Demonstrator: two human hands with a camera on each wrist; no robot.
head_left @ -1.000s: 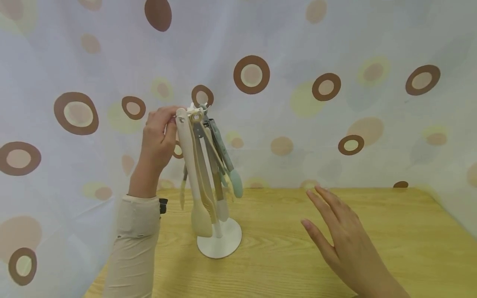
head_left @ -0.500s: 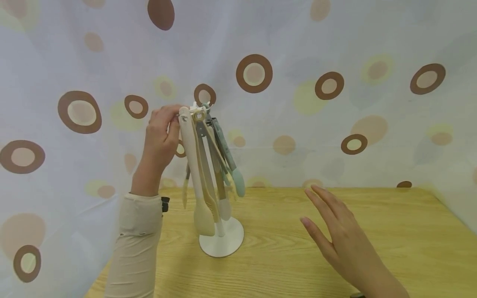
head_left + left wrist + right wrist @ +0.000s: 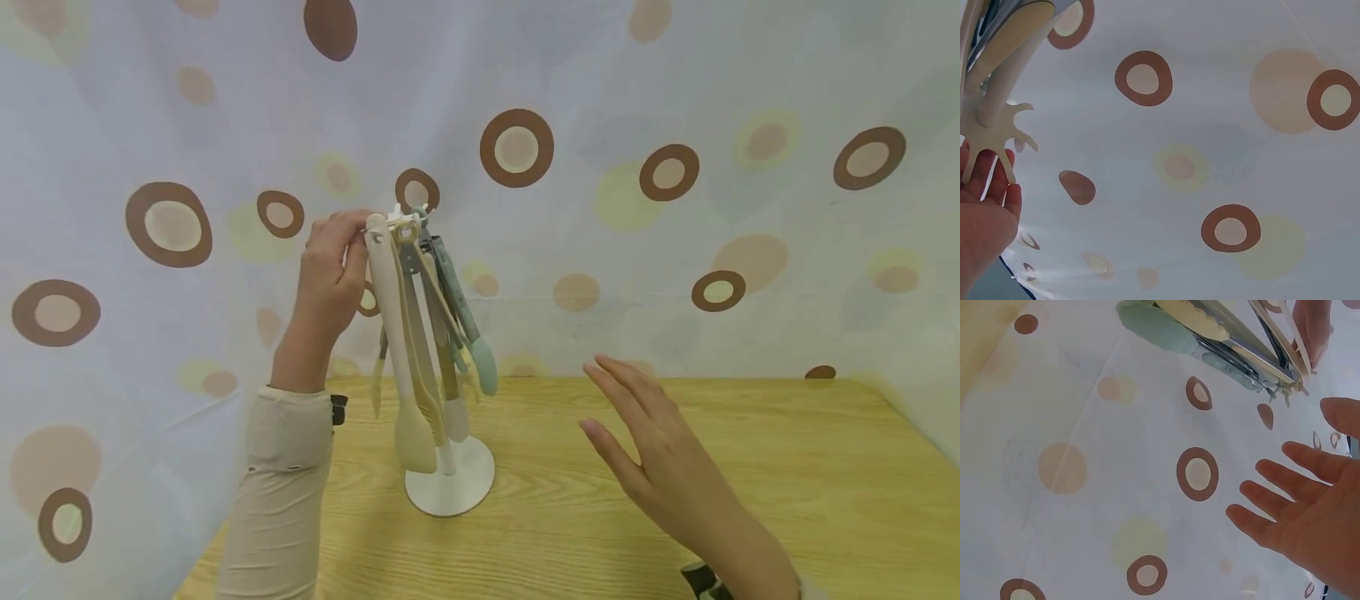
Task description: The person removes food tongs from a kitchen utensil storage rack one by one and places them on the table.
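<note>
A white utensil stand (image 3: 450, 498) with a round base stands on the table, left of centre in the head view. Several kitchen utensils hang from its top hooks, including a cream spoon or turner (image 3: 414, 442) in front and a green-tipped tool (image 3: 485, 367) at the right. My left hand (image 3: 328, 275) holds the hooked top (image 3: 997, 128) from the left side; its fingers curl round the hooks in the left wrist view. To the right of the stand, my right hand (image 3: 663, 446) hovers above the table with fingers spread and holds nothing.
The wooden table (image 3: 570, 508) reaches back to a hanging white curtain (image 3: 585, 67) printed with ovals and rings. This curtain also closes off the left and right sides. The hung utensils overlap, so several are partly hidden.
My right hand has moved left and slightly up, closer to the stand. The whole view has shifted a little; the left hand keeps its hold on the stand's top.
</note>
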